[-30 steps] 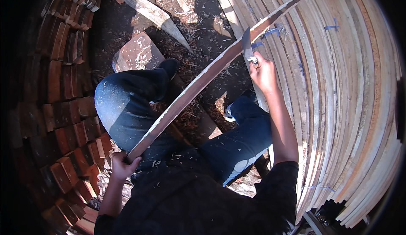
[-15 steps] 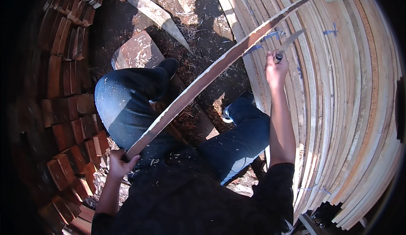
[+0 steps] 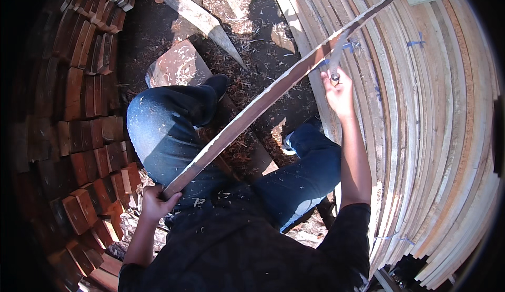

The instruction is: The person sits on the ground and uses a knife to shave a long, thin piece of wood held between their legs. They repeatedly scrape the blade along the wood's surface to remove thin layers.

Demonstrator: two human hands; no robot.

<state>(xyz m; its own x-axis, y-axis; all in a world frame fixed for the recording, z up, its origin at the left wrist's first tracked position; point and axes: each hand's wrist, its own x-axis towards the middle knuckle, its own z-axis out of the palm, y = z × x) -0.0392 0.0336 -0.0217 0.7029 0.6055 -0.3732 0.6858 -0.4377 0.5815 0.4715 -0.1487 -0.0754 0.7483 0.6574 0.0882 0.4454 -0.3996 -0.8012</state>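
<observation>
A long, narrow strip of dark brown wood [image 3: 250, 114] with a pale, rough edge slants from my lap up to the far right. My left hand [image 3: 158, 202] grips its near end, thumb on top, beside my thigh. In my right hand [image 3: 339, 89] is a knife [image 3: 336, 58], its dark handle end showing in the fist. The blade points away from me and overlaps the strip toward its far part; whether it touches the wood I cannot tell. Light shavings dot my jeans [image 3: 158, 129].
Reddish-brown wood blocks [image 3: 79, 208] are stacked along the left. Long pale slats [image 3: 421, 134], some tied with blue strips, fill the right side. A flat board [image 3: 181, 66] and a pointed plank [image 3: 205, 24] lie on the shaving-strewn ground ahead.
The knife has swung left, its blade now across the strip instead of pointing off to the right. My right hand has shifted slightly nearer. The left hand keeps its hold.
</observation>
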